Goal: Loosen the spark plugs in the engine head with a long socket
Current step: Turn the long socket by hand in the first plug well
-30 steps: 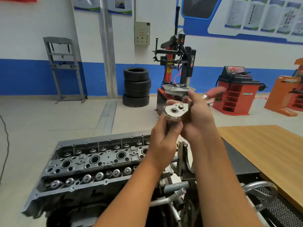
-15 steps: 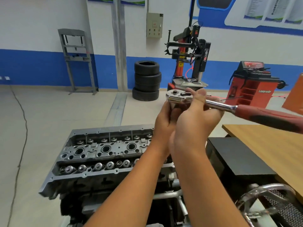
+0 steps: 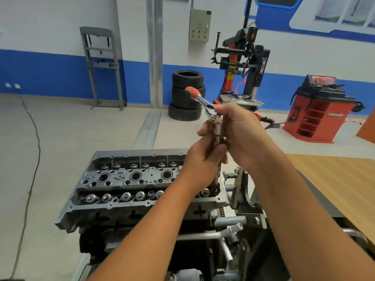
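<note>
You are gripping the rigid, likely slick steel long socket (image 3: 218, 130) with your left hand (image 3: 205, 157) curled round its shaft while your right hand (image 3: 239, 128) is clamping the red-handled chrome ratchet (image 3: 200, 99) at its head, the firmest hold.

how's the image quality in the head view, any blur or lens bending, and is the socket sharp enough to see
Head view: soft overall, with the red ratchet handle blurred. Wide-angle bending curves the wall's blue stripe. Lighting is even and diffuse, with a small glint on the long socket. The socket is readable between the left hand and right hand, but its lower end is hidden. The engine head is reasonably clear.
</note>
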### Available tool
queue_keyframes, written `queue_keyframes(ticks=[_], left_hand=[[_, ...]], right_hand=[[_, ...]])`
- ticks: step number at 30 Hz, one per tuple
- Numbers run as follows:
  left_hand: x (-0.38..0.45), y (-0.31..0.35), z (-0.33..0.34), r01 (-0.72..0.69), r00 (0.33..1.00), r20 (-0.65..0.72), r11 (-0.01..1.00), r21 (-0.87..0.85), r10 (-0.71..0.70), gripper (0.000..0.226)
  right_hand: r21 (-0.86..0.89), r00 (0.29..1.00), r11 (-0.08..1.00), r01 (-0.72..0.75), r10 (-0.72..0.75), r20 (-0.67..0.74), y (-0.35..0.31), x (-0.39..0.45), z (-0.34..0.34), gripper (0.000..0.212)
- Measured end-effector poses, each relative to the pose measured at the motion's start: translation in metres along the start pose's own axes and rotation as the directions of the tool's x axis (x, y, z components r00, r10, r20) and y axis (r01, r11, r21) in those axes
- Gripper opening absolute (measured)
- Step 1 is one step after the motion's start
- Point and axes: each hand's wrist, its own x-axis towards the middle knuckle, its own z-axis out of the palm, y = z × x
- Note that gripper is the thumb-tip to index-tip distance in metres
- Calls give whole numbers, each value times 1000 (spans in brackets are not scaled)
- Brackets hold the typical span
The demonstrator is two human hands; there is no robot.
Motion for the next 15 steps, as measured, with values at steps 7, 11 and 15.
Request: queue_keyframes(ticks=[7,11,15], left_hand=[[0,62,-56,-403,825,-99,704,585,556,32],[35,107,-58,-447,894,285,683,577,344,45],[53,118,-53,-288,924,382,601,745,-30,42]], right_hand=[[257,993,962,90,-106,49,4,-5,-6,23],[231,978,958,171,-194,82,11,-5,-1,17],[247,969,938,245,-248,-17,26,2,9,34]])
